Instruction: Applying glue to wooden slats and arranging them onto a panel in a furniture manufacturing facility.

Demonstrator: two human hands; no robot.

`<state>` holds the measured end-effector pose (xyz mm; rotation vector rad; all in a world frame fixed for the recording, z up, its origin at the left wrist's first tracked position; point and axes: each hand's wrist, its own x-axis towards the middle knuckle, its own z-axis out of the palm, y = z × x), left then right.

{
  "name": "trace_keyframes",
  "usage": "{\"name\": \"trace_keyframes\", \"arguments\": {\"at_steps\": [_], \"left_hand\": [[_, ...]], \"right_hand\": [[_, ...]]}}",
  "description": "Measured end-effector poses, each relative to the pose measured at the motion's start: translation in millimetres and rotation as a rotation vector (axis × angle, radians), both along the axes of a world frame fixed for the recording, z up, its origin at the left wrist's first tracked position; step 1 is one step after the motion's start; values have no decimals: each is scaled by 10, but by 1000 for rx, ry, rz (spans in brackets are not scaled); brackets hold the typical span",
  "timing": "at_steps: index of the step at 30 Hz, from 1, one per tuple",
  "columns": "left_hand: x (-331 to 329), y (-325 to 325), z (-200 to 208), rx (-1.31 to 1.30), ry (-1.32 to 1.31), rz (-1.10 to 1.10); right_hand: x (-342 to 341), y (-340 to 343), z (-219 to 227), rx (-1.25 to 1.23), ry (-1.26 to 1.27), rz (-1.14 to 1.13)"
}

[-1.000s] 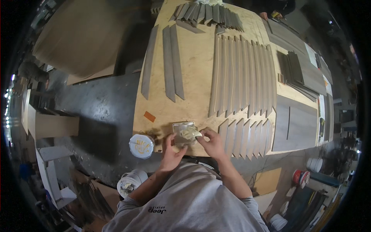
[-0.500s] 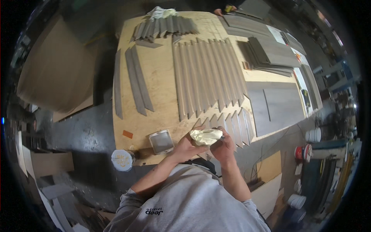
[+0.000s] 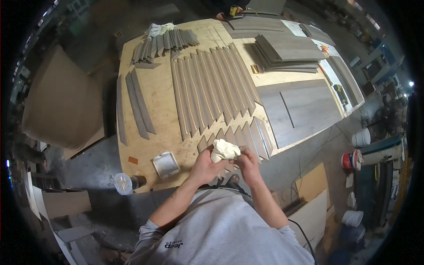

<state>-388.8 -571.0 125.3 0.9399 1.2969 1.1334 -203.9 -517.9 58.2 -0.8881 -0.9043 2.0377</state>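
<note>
A crumpled pale yellow cloth (image 3: 224,150) is bunched up in front of my body, above the near edge of the table. My left hand (image 3: 204,168) is closed around its left and lower side. At the cloth's right edge, my right hand (image 3: 248,165) has its fingers pinched together; what is between them is too small and dark to make out. Just beyond both hands lie short, angled-end strips (image 3: 240,137) in a row. Farther off, long grey-brown strips (image 3: 214,88) are laid side by side, with pale lines along them.
Left on the table are a white square tray (image 3: 166,164), an orange piece (image 3: 133,160) and two loose strips (image 3: 139,104). A lidded tub (image 3: 123,183) stands at the near left corner. Grey panels (image 3: 304,106) lie right, stacked boards (image 3: 289,51) behind them. Another person's hand (image 3: 220,16) is at the far edge.
The cloth has been turned and bunched into a taller, more compact wad in my hands. My view has shifted, so the table sits farther left.
</note>
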Motion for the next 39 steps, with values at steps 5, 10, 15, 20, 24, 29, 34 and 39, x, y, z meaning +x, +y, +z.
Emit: {"name": "trace_keyframes", "arguments": {"at_steps": [5, 10, 15, 20, 24, 29, 34, 39], "left_hand": [[196, 4, 135, 10, -35, 24], [439, 55, 356, -4, 180, 82], [539, 92, 238, 105, 392, 74], [558, 130, 221, 130, 399, 54], [525, 147, 230, 105, 407, 21], [489, 167, 93, 219, 348, 54], [423, 177, -46, 4, -301, 97], [284, 160, -257, -115, -720, 107]], "right_hand": [[154, 37, 286, 129, -20, 33], [188, 20, 411, 204, -3, 87], [210, 41, 275, 174, -31, 23], [226, 83, 235, 163, -64, -72], [204, 79, 334, 163, -108, -80], [155, 88, 316, 215, -119, -112], [168, 101, 312, 209, -25, -115], [93, 93, 708, 277, 58, -95]]}}
